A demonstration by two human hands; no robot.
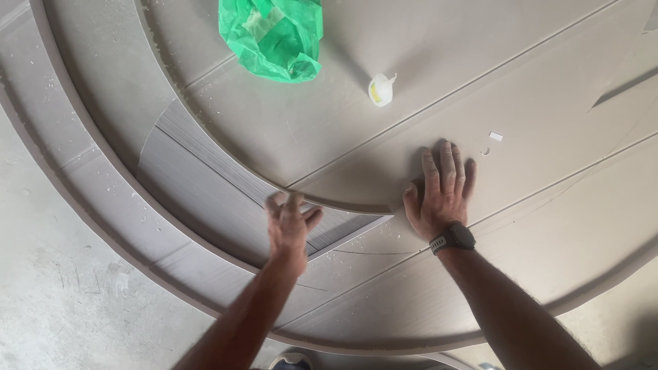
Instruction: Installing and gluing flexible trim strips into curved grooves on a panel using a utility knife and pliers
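**Neither grip closing on anything over the curved grey panels**

Both hands are lying open, holding nothing. Right hand point(442, 192) is pressing flat, fingers spread, on the large rounded panel point(384, 130), close to that panel's curved lower edge; a dark watch point(454, 238) is sitting on its wrist. Left hand point(290, 223) is showing blurred, its fingers loosely curled and released, hovering over the ribbed grey strip point(199, 175) that is lying just under the rounded panel's edge; whether it is touching the strip cannot be told.

The rounded panel is lying on top of wider curved grey boards point(110, 199), which are arcing around it and resting on a pale concrete floor point(48, 294). White crumbs and dust are scattered along the boards.

Well beyond the hands, a crumpled green plastic bag point(274, 38) is sitting on the panel's far part. Near it, to the right, a small white bottle point(380, 89) is lying on its side. A tiny white scrap point(495, 136) is lying just past the right fingertips
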